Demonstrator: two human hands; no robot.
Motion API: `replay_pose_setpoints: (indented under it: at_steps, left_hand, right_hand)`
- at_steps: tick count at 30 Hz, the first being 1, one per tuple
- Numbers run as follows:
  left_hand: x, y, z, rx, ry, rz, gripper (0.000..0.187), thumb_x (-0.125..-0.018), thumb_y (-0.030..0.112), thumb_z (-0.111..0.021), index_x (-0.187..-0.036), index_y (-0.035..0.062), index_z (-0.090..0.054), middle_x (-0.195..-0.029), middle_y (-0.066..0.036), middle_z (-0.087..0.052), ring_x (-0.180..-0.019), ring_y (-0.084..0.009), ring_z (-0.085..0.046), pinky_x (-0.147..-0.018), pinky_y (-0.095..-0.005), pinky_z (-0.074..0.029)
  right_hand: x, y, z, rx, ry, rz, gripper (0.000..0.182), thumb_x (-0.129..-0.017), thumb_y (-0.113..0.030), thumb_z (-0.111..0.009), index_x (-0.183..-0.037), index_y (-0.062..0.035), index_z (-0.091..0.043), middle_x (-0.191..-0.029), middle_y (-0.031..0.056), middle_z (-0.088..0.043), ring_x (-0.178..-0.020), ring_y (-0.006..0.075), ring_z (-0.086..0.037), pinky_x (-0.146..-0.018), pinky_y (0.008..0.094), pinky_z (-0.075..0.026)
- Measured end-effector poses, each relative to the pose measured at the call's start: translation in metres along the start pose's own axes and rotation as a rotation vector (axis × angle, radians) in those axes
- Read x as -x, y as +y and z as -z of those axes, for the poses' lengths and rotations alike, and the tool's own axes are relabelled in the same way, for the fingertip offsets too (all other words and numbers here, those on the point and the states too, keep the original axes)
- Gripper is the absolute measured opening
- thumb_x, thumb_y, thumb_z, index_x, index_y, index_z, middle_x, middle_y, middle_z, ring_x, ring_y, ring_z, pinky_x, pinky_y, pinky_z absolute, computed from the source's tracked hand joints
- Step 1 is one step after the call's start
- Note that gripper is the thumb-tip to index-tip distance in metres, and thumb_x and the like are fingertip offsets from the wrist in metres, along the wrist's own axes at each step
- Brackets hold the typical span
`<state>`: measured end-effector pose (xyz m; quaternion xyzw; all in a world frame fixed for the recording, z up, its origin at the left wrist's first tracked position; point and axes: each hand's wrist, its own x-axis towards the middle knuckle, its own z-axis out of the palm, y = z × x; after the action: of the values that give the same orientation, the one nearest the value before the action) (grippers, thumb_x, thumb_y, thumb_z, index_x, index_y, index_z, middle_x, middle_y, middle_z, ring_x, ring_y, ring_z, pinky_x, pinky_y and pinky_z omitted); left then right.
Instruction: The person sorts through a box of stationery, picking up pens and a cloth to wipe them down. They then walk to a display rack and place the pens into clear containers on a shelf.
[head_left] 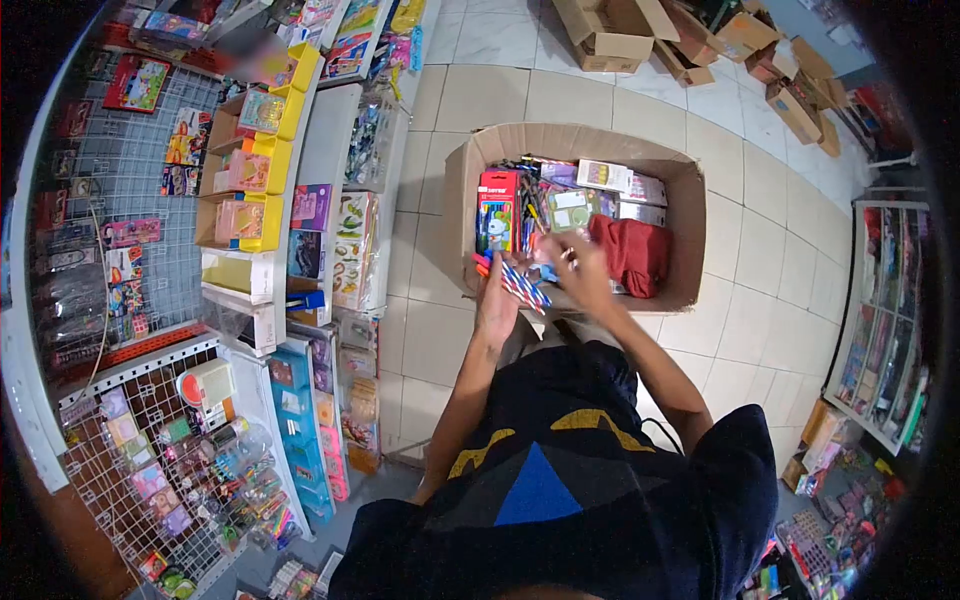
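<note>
In my left hand (496, 303), at the near side of a large cardboard box (683, 170), is a bundle of slim striped pens (526, 288). They are blue, white and red, with orange-red ends by my fingers. My right hand (583, 274) is over the box just right of the bundle, its fingers bent and smeared by motion. Inside the box stand a red-topped pack of coloured pens (497, 212), loose dark pens (530, 205), a pale green packet (571, 211), small white boxes (604, 176) and a dark red cloth (638, 256).
Shelves on the left carry yellow trays (283, 97) of small goods and a wire rack (215, 505) of hanging packets. Open cardboard boxes (612, 38) lie on the tiled floor (480, 95) beyond. At the right is a glass display case (880, 320).
</note>
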<state>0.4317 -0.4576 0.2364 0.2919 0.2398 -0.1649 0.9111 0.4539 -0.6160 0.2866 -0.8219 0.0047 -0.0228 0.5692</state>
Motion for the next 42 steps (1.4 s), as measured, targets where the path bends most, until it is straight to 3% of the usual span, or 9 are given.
replay_pose_setpoints:
  at_steps: [6,10,15,18,24,28,31,39,42]
  left_hand:
    - [-0.006,0.009,0.006,0.073,-0.050,-0.009,0.021,-0.096,0.033,-0.047,-0.097,0.0121,-0.048,-0.079,-0.001,-0.049,-0.079,-0.0164,-0.050,-0.078,-0.0399,-0.047]
    - [-0.006,0.024,0.003,0.069,-0.104,-0.033,0.023,-0.096,0.036,-0.047,-0.093,0.0130,-0.049,-0.077,-0.001,-0.049,-0.076,-0.0147,-0.051,-0.075,-0.0385,-0.048]
    - [-0.011,0.042,-0.007,0.057,-0.078,-0.086,0.023,-0.096,0.036,-0.046,-0.097,0.0131,-0.048,-0.086,-0.002,-0.052,-0.092,-0.0179,-0.054,-0.084,-0.0444,-0.049]
    - [-0.019,0.047,-0.023,0.005,-0.072,-0.094,0.023,-0.096,0.035,-0.046,-0.096,0.0128,-0.048,-0.098,-0.006,-0.055,-0.104,-0.0202,-0.053,-0.091,-0.0477,-0.046]
    - [-0.024,0.050,-0.047,-0.048,-0.217,-0.094,0.024,-0.097,0.035,-0.043,-0.101,0.0112,-0.048,-0.125,-0.018,-0.051,-0.122,-0.0296,-0.045,-0.099,-0.0545,-0.040]
    - [-0.021,0.053,-0.063,-0.111,-0.258,-0.122,0.026,-0.097,0.034,-0.042,-0.106,0.0100,-0.045,-0.135,-0.019,-0.044,-0.130,-0.0291,-0.037,-0.104,-0.0536,-0.035]
    - [-0.021,0.055,-0.075,-0.194,-0.294,-0.151,0.029,-0.098,0.035,-0.038,-0.110,0.0087,-0.043,-0.139,-0.019,-0.039,-0.134,-0.0288,-0.030,-0.108,-0.0484,-0.030]
    - [-0.026,0.054,-0.129,-0.408,-0.272,-0.196,0.045,-0.096,0.035,-0.046,-0.131,0.0072,-0.036,-0.131,-0.009,-0.049,-0.126,-0.0208,-0.040,-0.105,-0.0357,-0.033]
    - [-0.044,0.026,-0.122,-0.577,-0.342,-0.613,0.055,-0.092,0.041,-0.053,-0.131,0.0049,-0.041,-0.121,-0.006,-0.053,-0.114,-0.0169,-0.049,-0.097,-0.0294,-0.039]
  right_hand:
    - [-0.002,0.168,0.087,1.086,-0.052,-0.321,0.072,-0.075,-0.036,-0.071,-0.131,-0.0066,-0.038,-0.125,0.0191,-0.046,-0.102,0.0365,-0.056,-0.083,0.0430,-0.048]
    - [0.017,0.264,0.104,0.944,-0.178,-0.477,0.087,-0.071,-0.041,-0.073,-0.138,-0.0093,-0.027,-0.128,0.0199,-0.046,-0.107,0.0400,-0.054,-0.087,0.0480,-0.047]
    - [-0.001,0.257,0.128,0.514,-0.072,-0.586,0.030,-0.078,-0.027,-0.069,-0.093,-0.0019,-0.064,-0.104,0.0213,-0.062,-0.095,0.0394,-0.060,-0.077,0.0451,-0.048]
    - [-0.001,0.263,0.140,0.665,-0.058,-0.173,0.043,-0.075,-0.026,-0.071,-0.107,-0.0008,-0.059,-0.108,0.0250,-0.060,-0.098,0.0416,-0.058,-0.080,0.0451,-0.047]
    - [0.013,0.324,0.121,0.581,0.010,-0.653,0.065,-0.070,-0.026,-0.074,-0.121,0.0010,-0.045,-0.110,0.0309,-0.057,-0.104,0.0462,-0.054,-0.086,0.0466,-0.047]
    - [-0.008,0.220,0.136,0.850,-0.192,-0.646,0.051,-0.070,-0.025,-0.071,-0.109,0.0041,-0.057,-0.101,0.0229,-0.064,-0.097,0.0377,-0.062,-0.084,0.0431,-0.049]
    - [-0.023,0.189,0.170,0.286,-0.542,-0.522,0.046,-0.071,-0.025,-0.071,-0.106,0.0042,-0.060,-0.093,0.0130,-0.068,-0.086,0.0300,-0.065,-0.083,0.0385,-0.049]
    - [-0.025,-0.016,0.143,-0.780,-0.059,-0.308,0.067,-0.083,-0.036,-0.066,-0.133,0.0006,-0.040,-0.128,0.0124,-0.050,-0.116,0.0185,-0.049,-0.101,0.0298,-0.037]
    - [-0.046,-0.082,0.077,-0.092,-0.190,-0.339,0.054,-0.095,-0.034,-0.047,-0.136,-0.0006,-0.035,-0.126,0.0159,-0.052,-0.119,0.0240,-0.047,-0.102,0.0323,-0.033]
